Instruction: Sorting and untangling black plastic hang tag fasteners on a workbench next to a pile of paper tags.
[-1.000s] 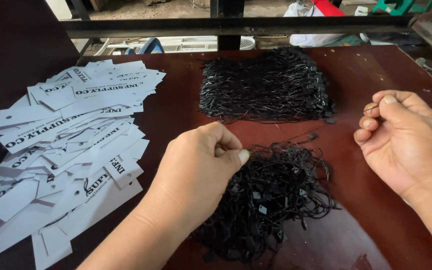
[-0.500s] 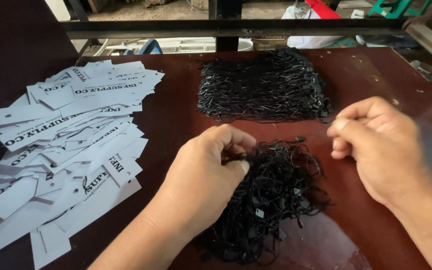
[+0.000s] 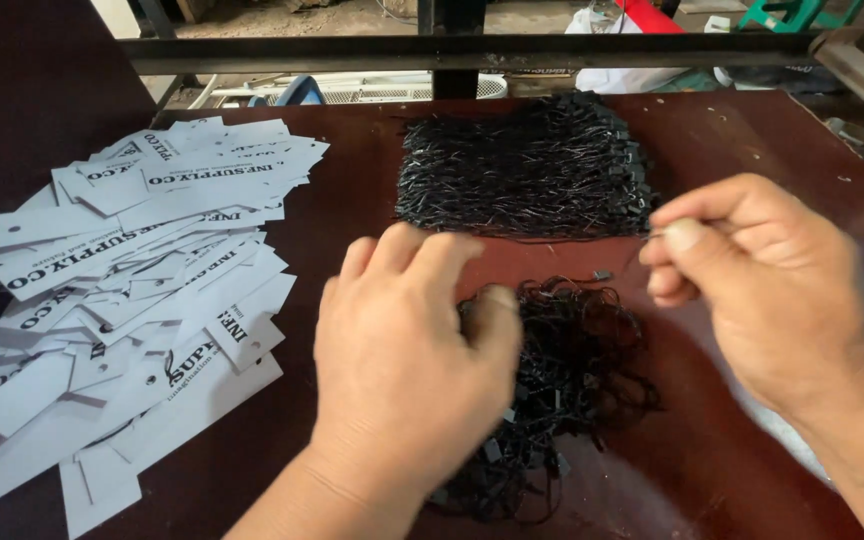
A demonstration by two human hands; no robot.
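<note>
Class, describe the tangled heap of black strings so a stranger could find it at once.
On the dark red table, between the left hand and right hand, lies the tangled heap. Unlike the tidy bundle of straight strings behind it, it is loose and curly.

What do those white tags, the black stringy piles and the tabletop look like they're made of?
White tags: probably matte card or stiff paper; they lie flat, with crisp cut edges and punched holes.
Loose black tangle under the left hand: thin cord loops, likely nylon or waxed string, with small plastic-looking clasps.
Neat black bundle: the same, slightly glossy.
Table: reddish-brown coated board, faint sheen.
</note>
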